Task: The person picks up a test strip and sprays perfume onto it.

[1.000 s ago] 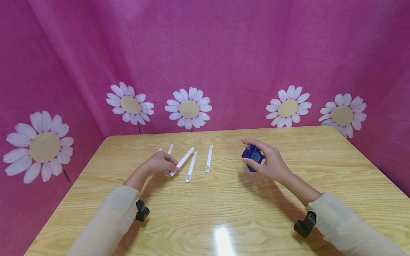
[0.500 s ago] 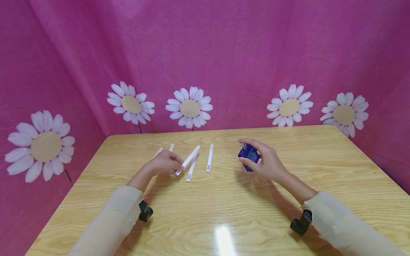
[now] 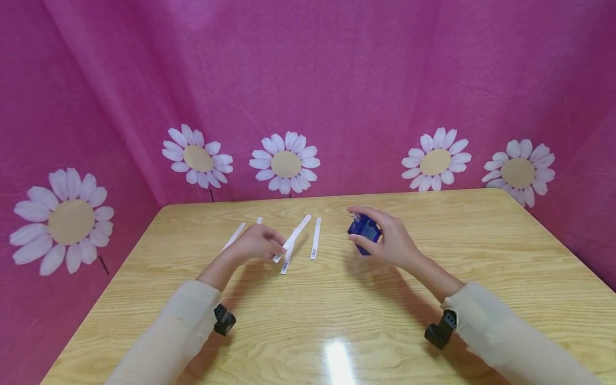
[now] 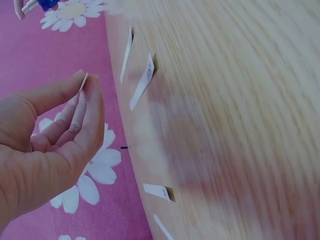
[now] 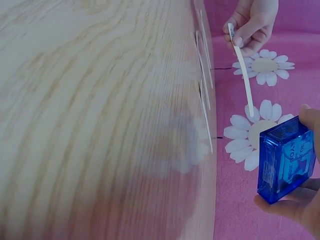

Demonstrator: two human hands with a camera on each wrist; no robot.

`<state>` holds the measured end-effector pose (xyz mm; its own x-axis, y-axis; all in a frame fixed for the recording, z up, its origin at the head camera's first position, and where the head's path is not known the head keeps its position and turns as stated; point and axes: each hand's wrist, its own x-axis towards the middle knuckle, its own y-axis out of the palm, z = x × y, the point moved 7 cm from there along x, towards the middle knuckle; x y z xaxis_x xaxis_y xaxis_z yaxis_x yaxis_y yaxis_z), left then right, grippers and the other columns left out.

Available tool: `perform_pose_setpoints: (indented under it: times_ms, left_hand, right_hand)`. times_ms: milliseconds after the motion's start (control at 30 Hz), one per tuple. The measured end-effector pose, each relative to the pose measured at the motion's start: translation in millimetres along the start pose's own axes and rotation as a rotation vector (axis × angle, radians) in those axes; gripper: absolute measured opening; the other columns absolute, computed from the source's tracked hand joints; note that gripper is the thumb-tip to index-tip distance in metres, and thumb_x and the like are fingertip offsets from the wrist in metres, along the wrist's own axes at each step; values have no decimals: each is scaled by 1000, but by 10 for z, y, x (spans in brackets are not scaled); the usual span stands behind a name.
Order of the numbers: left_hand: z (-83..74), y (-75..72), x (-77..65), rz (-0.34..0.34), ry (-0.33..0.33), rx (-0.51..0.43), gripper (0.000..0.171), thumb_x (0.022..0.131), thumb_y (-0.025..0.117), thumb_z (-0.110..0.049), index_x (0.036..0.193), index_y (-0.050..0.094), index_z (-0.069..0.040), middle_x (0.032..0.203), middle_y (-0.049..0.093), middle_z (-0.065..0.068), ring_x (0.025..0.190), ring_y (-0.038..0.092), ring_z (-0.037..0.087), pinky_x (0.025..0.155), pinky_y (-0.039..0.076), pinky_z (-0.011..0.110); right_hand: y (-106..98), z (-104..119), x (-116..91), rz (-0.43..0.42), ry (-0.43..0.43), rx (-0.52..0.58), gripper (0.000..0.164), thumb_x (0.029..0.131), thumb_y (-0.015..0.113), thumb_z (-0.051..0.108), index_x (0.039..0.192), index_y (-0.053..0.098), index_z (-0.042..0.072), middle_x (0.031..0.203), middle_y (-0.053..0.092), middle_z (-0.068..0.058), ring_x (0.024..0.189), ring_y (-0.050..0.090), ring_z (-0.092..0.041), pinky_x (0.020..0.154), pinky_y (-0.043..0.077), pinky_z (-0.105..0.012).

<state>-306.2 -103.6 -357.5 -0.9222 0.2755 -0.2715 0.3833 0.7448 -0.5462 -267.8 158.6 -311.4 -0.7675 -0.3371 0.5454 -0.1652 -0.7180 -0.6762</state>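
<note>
My left hand (image 3: 255, 243) pinches a white paper perfume test strip (image 3: 299, 228) near its printed end, thumb against fingers. The strip slants up and right above the table; the left wrist view shows it nearly edge-on between the fingertips (image 4: 95, 82). My right hand (image 3: 397, 243) grips a blue glass perfume bottle (image 3: 368, 232), tilted and held clear of the table. Its thumb is on one side, and a finger lies over the end by the metallic spray nozzle (image 3: 356, 217). In the right wrist view the bottle's base (image 5: 267, 167) and printed face show.
More white strips lie on the wooden table (image 3: 308, 321): one strip (image 3: 288, 263) beneath the held one, another strip (image 3: 316, 239) to its right, and two behind the left hand, including a slanted strip (image 3: 234, 236). A pink curtain (image 3: 337, 96) with daisies stands behind.
My left hand has moved right with the pinched strip, which now passes above the strip lying under it. My right hand has brought the perfume bottle left, so the two are closer.
</note>
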Motion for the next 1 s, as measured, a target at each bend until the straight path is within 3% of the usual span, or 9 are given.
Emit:
perform_pose_setpoints:
  times_ms: [200, 533, 733, 1000]
  left_hand:
    - [-49, 13, 3, -13, 3, -23, 21, 84, 69, -7, 102, 67, 3, 69, 62, -3, 63, 56, 6, 71, 57, 29]
    - [-146, 55, -6, -27, 22, -30, 20, 83, 71, -7, 100, 68, 3, 74, 67, -1, 63, 56, 5, 64, 53, 19]
    - [-180, 56, -18, -28, 25, -36, 18, 83, 71, -6, 99, 69, 2, 74, 68, 0, 62, 55, 5, 64, 53, 20]
    - [-166, 43, -63, -33, 8, -30, 18, 84, 71, -7, 99, 69, 1, 73, 66, -1, 62, 55, 6, 66, 55, 23]
  right_hand:
    - [35, 68, 76, -7, -22, -33, 51, 83, 75, 23, 130, 58, 17, 124, 67, -7, 104, 67, -25, 84, 57, -43]
    - [86, 124, 153, -12, 6, -111, 48, 83, 75, 29, 127, 60, 20, 107, 72, -9, 86, 67, -21, 70, 54, -36]
    - [85, 146, 153, -20, 12, -99, 48, 81, 77, 28, 126, 61, 19, 111, 72, -8, 86, 68, -20, 70, 54, -36]
    - [100, 209, 124, -9, -43, -67, 48, 80, 78, 26, 125, 61, 17, 115, 71, -5, 92, 68, -19, 75, 56, -37]
